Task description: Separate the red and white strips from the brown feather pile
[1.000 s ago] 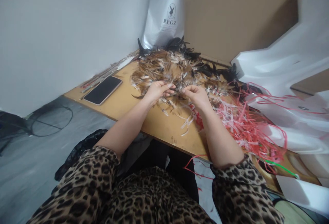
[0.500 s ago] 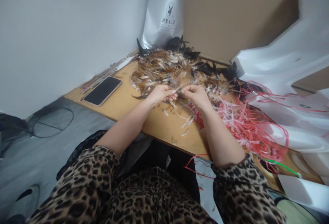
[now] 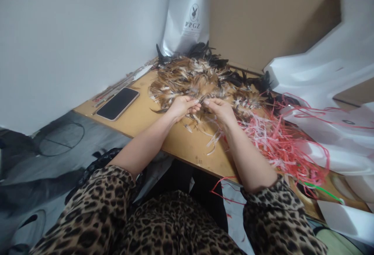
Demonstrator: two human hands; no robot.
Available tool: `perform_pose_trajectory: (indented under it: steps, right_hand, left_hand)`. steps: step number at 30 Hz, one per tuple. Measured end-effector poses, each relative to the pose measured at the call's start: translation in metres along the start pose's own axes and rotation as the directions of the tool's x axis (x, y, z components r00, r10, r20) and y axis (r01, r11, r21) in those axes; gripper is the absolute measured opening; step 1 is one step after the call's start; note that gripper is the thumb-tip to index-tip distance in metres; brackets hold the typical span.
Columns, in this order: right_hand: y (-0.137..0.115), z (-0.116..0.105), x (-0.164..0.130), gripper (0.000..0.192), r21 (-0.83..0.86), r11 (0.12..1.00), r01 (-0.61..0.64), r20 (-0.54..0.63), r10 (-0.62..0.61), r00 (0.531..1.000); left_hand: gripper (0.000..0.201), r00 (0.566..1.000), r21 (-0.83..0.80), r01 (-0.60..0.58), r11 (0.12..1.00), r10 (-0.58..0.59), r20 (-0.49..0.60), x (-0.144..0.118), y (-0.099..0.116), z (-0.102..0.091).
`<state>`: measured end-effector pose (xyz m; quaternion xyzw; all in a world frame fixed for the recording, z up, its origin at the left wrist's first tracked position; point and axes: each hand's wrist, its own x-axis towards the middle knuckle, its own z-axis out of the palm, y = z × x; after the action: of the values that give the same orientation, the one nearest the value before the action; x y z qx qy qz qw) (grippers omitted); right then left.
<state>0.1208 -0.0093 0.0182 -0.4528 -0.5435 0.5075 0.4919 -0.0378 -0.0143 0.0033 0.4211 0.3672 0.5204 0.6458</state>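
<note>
My left hand [image 3: 184,106] is closed in a pinch at the near edge of a heap of brown and white feathers [image 3: 172,77]. Close beside it, my right hand [image 3: 219,110] pinches too, thumb against forefinger. Between the two sets of fingertips is a brown feather [image 3: 203,87] with a thin, dark base. Its exact outline blends into the heap behind. Black feathers [image 3: 201,50] lie along the back of the pile. Below my hands, a few loose white strips [image 3: 214,142] and stray feathers rest on the wooden table [image 3: 187,149].
A phone [image 3: 117,103] lies on the table at the left. Red and pink plastic strips [image 3: 280,142] are tangled at the right, near white bags [image 3: 321,71] and a green strip [image 3: 323,192]. A silver bag [image 3: 187,25] stands behind, against the wall.
My right hand has moved slightly left and down, closer to my left hand. My left hand stays almost in place. A dark shape has appeared over the floor at far left.
</note>
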Motion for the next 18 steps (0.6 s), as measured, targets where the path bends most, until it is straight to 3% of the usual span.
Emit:
perform_pose_trajectory:
  steps: [7,13,18]
  right_hand:
    - [0.000,0.012,-0.007,0.024,-0.094,0.991,0.096,-0.083,-0.104,0.991]
    - [0.003,0.017,-0.008,0.028,0.037,0.997,0.063,-0.097,-0.059,0.994]
    - [0.007,0.013,-0.004,0.027,0.093,0.995,0.025,-0.020,-0.024,1.000]
  left_hand:
    - [0.012,0.997,0.087,-0.031,0.996,0.025,0.073,0.001,-0.007,0.001]
    - [0.014,0.992,0.117,0.016,0.993,-0.030,0.122,-0.001,-0.006,0.000]
    - [0.019,0.993,0.175,-0.021,0.984,-0.001,0.121,-0.001,-0.004,-0.002]
